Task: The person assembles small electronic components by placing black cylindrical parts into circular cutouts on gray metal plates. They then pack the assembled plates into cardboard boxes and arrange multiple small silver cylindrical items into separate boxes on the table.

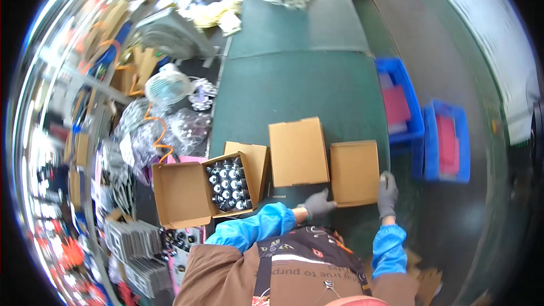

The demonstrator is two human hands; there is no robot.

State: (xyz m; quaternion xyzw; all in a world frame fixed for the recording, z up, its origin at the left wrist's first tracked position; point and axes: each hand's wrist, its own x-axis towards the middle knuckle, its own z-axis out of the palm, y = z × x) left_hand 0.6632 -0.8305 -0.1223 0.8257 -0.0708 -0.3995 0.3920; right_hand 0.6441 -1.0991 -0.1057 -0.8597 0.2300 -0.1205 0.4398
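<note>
Both my hands wear grey gloves and are at a shallow brown cardboard box (355,173) near the front right of the green table. At its lower left corner my left hand (321,204) is closed on the box edge. My right hand (387,195) grips the right side, its thumb pointing up. Just left of it a brown cardboard box (298,152) lies with its top closed. Further left stands an opened carton (184,194) with its lid folded out. Several black parts with shiny silver tops (226,185) fill it in rows.
Another brown box (258,161) sits partly behind the opened carton. The green table (294,85) runs away from me. Blue bins (416,127) with red contents stand beyond its right edge. On the left are a small fan (168,86), clear plastic bags (187,127) and stacked grey pieces (133,243).
</note>
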